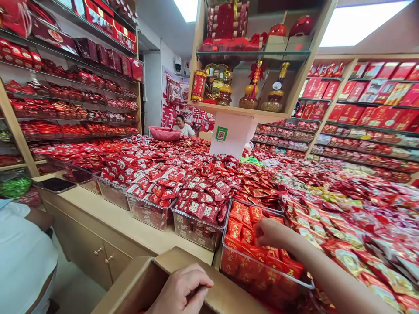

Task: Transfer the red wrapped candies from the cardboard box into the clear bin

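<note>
Small glossy red packets (234,229) with gold print fill a clear plastic bin (268,266) at the front of the counter. My right hand (269,231) reaches into this bin from the right, fingers bent down and bunched against the packets. Its fingertips are out of sight, so what they pinch does not show. Over an open cardboard box (216,283) at the bottom, my left hand (185,290) is closed, its thumb near the curled fingers. Whatever it holds is hidden. Dark red packets (199,205) are heaped in another clear bin to the left.
More bins of packets line the wooden counter (108,218), where a phone (55,185) lies. A white display pillar (229,135) rises mid-counter. Someone in a light shirt (24,253) stands at left; another person (183,127) is behind a pink basket (165,133). Stocked shelves (75,83) flank the room.
</note>
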A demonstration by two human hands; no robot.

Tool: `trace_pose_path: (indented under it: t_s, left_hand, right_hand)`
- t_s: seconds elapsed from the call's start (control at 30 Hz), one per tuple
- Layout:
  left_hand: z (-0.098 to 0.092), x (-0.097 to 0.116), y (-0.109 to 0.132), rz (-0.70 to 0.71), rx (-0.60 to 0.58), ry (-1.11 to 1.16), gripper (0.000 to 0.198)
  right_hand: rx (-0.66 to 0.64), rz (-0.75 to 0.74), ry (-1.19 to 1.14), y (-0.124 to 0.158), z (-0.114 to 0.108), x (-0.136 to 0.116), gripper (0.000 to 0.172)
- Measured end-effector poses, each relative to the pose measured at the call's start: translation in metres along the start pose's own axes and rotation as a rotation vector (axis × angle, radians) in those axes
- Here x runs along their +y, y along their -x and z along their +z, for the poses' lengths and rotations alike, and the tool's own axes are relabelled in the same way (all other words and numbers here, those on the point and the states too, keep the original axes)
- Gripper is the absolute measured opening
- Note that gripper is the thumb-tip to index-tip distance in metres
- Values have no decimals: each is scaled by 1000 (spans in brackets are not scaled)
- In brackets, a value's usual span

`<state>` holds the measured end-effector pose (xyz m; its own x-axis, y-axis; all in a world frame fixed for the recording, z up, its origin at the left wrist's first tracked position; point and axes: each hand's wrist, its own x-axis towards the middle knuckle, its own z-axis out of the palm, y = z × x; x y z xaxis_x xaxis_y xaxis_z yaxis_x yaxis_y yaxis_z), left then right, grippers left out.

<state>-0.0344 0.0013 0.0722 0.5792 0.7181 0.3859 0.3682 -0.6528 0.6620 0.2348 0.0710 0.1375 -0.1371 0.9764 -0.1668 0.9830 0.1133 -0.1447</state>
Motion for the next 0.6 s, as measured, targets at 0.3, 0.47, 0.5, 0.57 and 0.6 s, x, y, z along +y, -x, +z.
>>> trace_pose_path:
  t_s: [0.3,0.47,0.5,0.57,0.6]
  left_hand:
    - [2,-6,2,58,59,-11,18]
    - [2,-6,0,89,54,-27,17]
    - [1,-6,0,93,59,-27,16]
    - [1,-9,0,114,67,-20,15]
    - [1,-10,2,136,67,-12,14]
  right_hand:
    - [-39,-88,-2,-12,9,-8,18]
    - [26,-90,-19,0,-1,-14,20]
    - [97,-89,-37,8,-5,-19,21]
    - [228,-113,-154,31,-6,-32,22]
    - [238,-137,-273,45,-4,-39,21]
